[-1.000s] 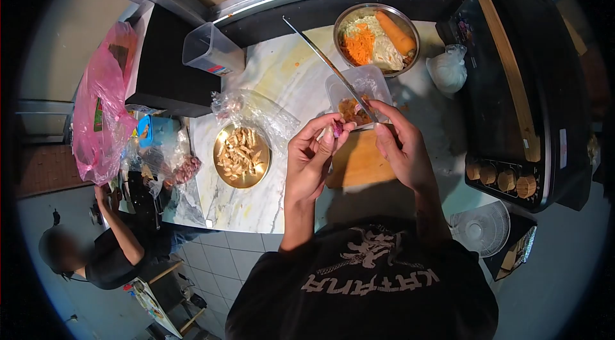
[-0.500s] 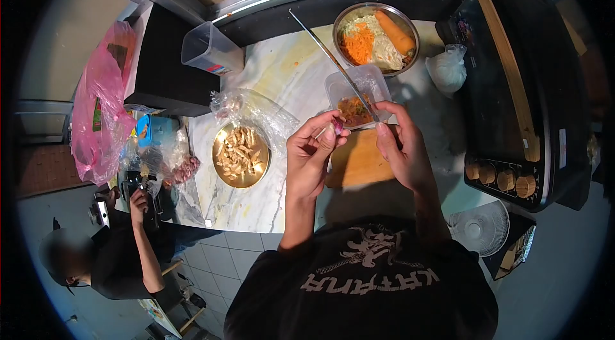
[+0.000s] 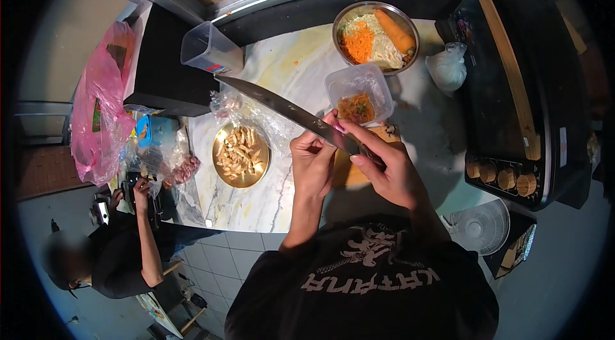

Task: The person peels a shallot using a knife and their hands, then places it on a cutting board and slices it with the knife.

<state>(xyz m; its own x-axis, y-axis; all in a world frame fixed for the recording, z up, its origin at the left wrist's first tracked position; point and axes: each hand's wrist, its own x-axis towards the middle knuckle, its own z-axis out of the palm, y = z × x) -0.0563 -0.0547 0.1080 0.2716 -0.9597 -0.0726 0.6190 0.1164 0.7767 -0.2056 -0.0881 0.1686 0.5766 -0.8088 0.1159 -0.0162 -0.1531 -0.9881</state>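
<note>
Right hand (image 3: 391,170) gripping that long knife (image 3: 282,107), its broad dark blade speckled with pale bits; left hand (image 3: 314,157) pinching a small purplish piece (image 3: 338,126).

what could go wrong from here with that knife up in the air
The likeliest slip is a cut: the blade of the knife, gripped in the right hand, runs right by the fingertips of the left hand.
The small purple piece is pinched above the work surface, so it might drop, perhaps into the clear container just beyond.
The blade also extends out toward the clear plastic bag and could snag it if lowered.
</note>
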